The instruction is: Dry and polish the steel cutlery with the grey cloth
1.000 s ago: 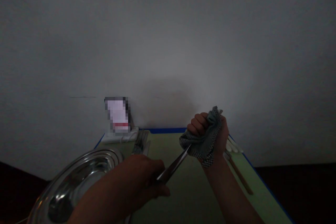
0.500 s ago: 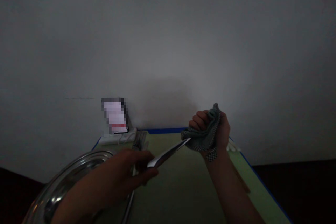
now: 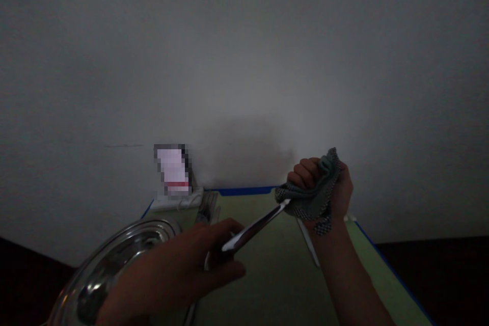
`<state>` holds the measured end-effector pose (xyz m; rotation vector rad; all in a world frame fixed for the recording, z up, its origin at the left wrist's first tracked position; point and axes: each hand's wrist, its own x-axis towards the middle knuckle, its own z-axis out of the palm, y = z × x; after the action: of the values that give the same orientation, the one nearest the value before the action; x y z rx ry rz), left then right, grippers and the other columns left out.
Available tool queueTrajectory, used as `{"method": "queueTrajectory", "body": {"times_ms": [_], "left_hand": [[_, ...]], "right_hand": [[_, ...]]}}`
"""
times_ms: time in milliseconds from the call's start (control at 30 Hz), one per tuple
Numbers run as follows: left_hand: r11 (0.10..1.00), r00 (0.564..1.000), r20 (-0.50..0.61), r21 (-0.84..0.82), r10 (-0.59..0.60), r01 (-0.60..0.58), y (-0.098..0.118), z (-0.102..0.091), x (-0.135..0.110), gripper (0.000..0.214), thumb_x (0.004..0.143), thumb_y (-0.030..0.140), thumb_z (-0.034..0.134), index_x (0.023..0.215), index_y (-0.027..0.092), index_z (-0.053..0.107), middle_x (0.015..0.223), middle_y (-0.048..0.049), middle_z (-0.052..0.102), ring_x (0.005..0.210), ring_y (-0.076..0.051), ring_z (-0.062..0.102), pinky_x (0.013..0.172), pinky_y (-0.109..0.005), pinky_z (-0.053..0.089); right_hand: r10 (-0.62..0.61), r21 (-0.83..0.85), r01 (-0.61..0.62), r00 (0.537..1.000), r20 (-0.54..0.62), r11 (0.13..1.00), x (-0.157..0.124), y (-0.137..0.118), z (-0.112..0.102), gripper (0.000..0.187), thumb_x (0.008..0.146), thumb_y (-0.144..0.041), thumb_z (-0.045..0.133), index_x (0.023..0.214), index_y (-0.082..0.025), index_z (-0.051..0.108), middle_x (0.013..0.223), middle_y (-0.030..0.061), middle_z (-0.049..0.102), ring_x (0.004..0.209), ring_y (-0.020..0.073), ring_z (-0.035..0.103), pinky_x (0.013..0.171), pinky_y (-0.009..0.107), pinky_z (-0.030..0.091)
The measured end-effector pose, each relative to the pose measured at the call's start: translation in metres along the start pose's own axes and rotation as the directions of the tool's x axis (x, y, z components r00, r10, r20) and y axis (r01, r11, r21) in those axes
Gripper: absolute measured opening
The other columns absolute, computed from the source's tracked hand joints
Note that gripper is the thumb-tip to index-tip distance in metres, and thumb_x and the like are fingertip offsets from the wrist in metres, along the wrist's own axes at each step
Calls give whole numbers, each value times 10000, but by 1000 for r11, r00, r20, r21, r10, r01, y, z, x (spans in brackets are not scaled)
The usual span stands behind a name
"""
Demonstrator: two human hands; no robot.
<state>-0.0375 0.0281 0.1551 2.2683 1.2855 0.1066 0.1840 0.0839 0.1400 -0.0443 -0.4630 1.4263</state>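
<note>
My left hand (image 3: 202, 260) grips the near end of a long, shiny metal utensil (image 3: 255, 226), held slanting up to the right. Its kind is hard to make out in the dim light. The far end meets a grey-green cloth (image 3: 309, 201) with a checked border, bunched in my right hand (image 3: 342, 188). Those right fingers are curled tight around the cloth, which hides the utensil's tip. Both hands are above a pale green table mat (image 3: 263, 285) with a blue edge.
A shiny metal bowl (image 3: 91, 260) stands at the left, partly behind my left forearm. Several pieces of cutlery (image 3: 208, 206) lie at the back left. A phone with a blurred screen (image 3: 173, 168) leans near the wall above a white power strip (image 3: 178, 201).
Both hands, with the utensil and the cloth, have shifted right in the view, while the whole scene has slid slightly right too. A pale strip now shows beside my right wrist.
</note>
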Motion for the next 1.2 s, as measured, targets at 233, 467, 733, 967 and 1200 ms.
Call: {"method": "queueTrajectory", "body": {"times_ms": [233,467,733,967,1200], "left_hand": [[998,998,44,52,-34,32,3,13,11,355,868,526,375,976,250,571,840,-7,608,744,-169,566,650,-265,426],[999,999,13,42,-31,31,-2,8,9,387,867,539,361,908,233,595,768,3,594,677,-151,544,598,-239,412],[998,978,-203,26,53,-48,-8,-2,-11,311,818,507,480,792,226,612,665,36,587,615,-130,529,550,-204,390],[990,903,-408,93,131,-102,-5,-5,-17,346,843,440,464,626,184,546,557,43,500,525,-99,475,501,-193,351],[986,930,-331,109,157,-128,-9,-2,-19,242,837,368,499,692,184,562,591,51,526,537,-92,490,523,-193,355]], "right_hand": [[66,22,-65,997,-33,998,-2,6,5,362,691,-348,506,496,-206,236,458,-96,198,378,44,162,351,194,190],[69,24,-68,998,-13,997,-3,7,7,323,708,-340,481,484,-202,293,434,-94,228,363,48,188,341,189,209],[70,-57,-77,990,-119,995,-3,22,11,477,816,-546,376,528,-187,502,506,-28,504,517,93,518,619,281,499],[66,-159,-74,996,-58,984,-10,26,10,407,772,-582,482,673,-211,618,615,-18,631,583,114,602,600,271,519],[104,-322,-113,994,-43,940,-20,6,14,392,756,-575,521,818,-221,677,660,-2,697,754,178,663,762,343,530]]}}
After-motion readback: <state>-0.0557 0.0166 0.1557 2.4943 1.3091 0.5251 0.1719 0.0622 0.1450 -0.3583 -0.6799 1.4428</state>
